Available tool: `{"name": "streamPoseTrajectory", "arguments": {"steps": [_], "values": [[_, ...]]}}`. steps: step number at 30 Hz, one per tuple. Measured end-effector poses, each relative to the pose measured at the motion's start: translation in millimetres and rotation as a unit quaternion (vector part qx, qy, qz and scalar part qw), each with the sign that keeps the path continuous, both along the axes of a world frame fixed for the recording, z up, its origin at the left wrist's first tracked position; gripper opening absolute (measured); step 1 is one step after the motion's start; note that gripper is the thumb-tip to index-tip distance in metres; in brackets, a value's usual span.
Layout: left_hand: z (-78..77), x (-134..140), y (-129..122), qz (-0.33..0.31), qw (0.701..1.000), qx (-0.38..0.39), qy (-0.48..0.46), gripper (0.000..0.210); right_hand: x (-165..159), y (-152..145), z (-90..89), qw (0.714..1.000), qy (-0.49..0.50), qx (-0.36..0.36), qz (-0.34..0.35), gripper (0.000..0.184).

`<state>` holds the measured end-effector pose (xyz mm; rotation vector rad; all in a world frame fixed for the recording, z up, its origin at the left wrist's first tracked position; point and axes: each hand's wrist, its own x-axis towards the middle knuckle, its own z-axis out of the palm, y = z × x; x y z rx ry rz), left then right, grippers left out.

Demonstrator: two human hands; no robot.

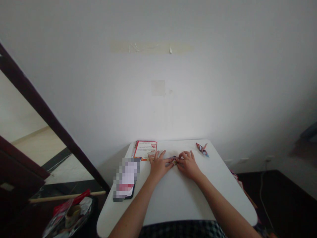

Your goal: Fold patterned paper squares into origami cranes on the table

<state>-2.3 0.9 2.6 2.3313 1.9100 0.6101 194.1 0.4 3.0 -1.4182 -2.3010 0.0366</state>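
A small piece of folded patterned paper [174,161] lies on the white table [178,198] between my two hands. The thumb and index finger of my left hand [159,163] pinch its left side, while the other fingers spread outward. On its right side, the fingers of my right hand [188,164] are closed on the same paper. Fingertips cover much of the paper, so its exact shape is hard to make out. Beyond my right hand rests a colourful folded paper figure with pointed ends [203,149], touched by neither hand.
Near the table's far left corner lies a printed sheet or booklet with a red border [146,149]. A phone-like device [130,192], mostly pixelated, sits on the left side. The wall [160,115] meets the far edge. A lined bin [71,215] stands at lower left.
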Motion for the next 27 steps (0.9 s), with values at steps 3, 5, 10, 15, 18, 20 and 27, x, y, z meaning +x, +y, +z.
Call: {"name": "streamPoseTrajectory", "arguments": {"steps": [3, 5, 10, 15, 18, 20, 27], "values": [[-2.4, 1.0, 1.4, 0.009, 1.000, -0.006, -0.005, 0.031, 0.4, 1.0, -2.9, 1.000, 0.015, -0.009, -0.004, 0.027], [-4.3, 2.0, 2.1, 0.015, 1.000, -0.003, -0.005, 0.030, 0.7, 2.6, -4.6, 1.000, 0.028, -0.008, -0.006, 0.024], [-7.1, 2.7, 1.8, 0.020, 1.000, 0.006, -0.012, 0.029, 3.2, 7.2, -8.2, 0.999, 0.051, -0.001, 0.008, 0.022], [-8.1, 2.6, 0.7, 0.011, 0.999, 0.030, -0.015, 0.027, 5.5, 10.4, -10.8, 0.998, 0.055, 0.012, 0.014, 0.015], [-8.7, 2.7, 0.9, 0.009, 0.999, 0.034, -0.016, 0.024, 5.4, 11.6, -12.2, 0.998, 0.060, 0.016, 0.015, 0.014], [-8.9, 2.9, 1.5, 0.013, 0.999, 0.029, -0.019, 0.024, 5.0, 12.1, -12.7, 0.998, 0.062, 0.016, 0.012, 0.013], [-8.4, 3.8, 4.8, 0.026, 0.999, 0.003, -0.033, 0.026, 1.9, 11.9, -12.6, 0.997, 0.069, 0.013, -0.018, 0.015]]}}
